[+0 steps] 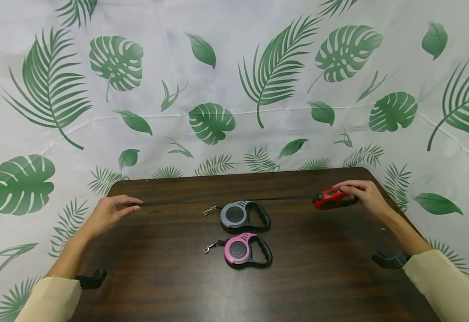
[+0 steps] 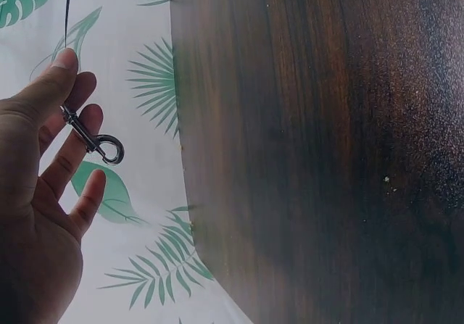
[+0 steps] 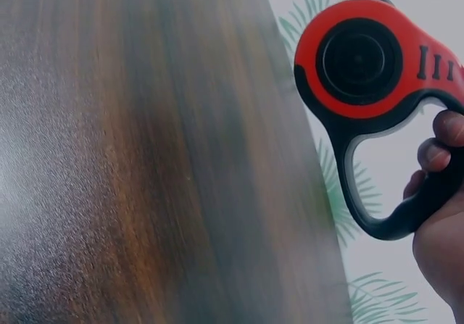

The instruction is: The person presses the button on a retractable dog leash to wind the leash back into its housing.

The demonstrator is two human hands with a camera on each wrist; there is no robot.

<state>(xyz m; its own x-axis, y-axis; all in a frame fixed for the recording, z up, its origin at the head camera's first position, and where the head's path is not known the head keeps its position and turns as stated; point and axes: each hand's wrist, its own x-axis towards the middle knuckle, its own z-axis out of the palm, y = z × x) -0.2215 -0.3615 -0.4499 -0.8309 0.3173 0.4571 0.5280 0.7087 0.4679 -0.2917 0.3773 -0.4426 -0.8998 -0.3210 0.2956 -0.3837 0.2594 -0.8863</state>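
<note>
My right hand (image 1: 359,194) grips the black handle of a red retractable dog leash (image 3: 359,59), its fingers curled through the loop. From its nose a thin black cord (image 1: 283,197) stretches across to the left side. There my left hand (image 1: 111,213) pinches the cord's end between thumb and fingertips. In the left wrist view a dark metal snap hook (image 2: 94,137) hangs against the fingers. Between the hands, a grey retractable leash (image 1: 234,214) lies on the table, with a pink one (image 1: 238,249) in front of it. Each has a metal clip pointing left.
A dark brown wooden table (image 1: 170,286) spans the space under both arms. Behind it hangs a white cloth (image 1: 234,89) printed with green leaves, which also shows past the table's side edges. A black strap-on mount sits at each wrist.
</note>
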